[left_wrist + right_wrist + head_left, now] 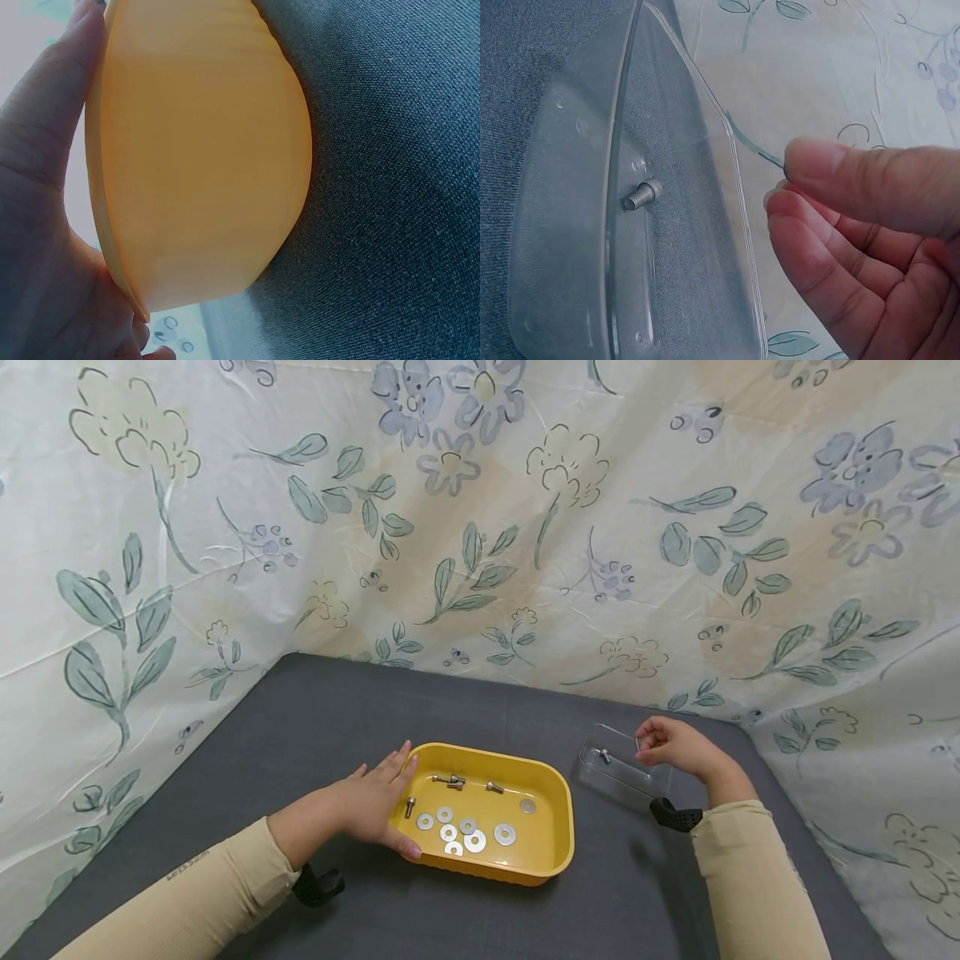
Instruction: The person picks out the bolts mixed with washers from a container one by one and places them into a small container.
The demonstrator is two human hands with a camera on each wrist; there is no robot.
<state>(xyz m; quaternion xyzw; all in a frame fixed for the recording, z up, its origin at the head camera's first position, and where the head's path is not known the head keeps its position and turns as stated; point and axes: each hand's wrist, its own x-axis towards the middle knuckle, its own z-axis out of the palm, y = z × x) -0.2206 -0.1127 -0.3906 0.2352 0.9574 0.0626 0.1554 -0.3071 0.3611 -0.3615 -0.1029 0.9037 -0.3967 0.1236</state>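
A yellow plastic bin (pixel 555 860) holds several flat metal washers (pixel 474 841) and several short bolts (pixel 495 787). My left hand (pixel 367 802) rests against the bin's left end, fingers spread fairly straight along the rim and thumb at the near corner. In the left wrist view the thumb lies along the rim of the bin (pixel 202 150). Over the right end of a clear plastic tray (pixel 618 789), my right hand (pixel 678 747) pinches a small thin metal piece (pixel 637 745) between thumb and fingers; its kind is hard to tell. One bolt (pixel 643 195) lies inside the tray.
Dark grey cloth (pixel 360 702) covers the table. A floral curtain (pixel 480 510) hangs behind it and along both sides. The clear tray stands to the right of the bin, with a strip of cloth between them. Black straps (pixel 318 887) circle the wrists.
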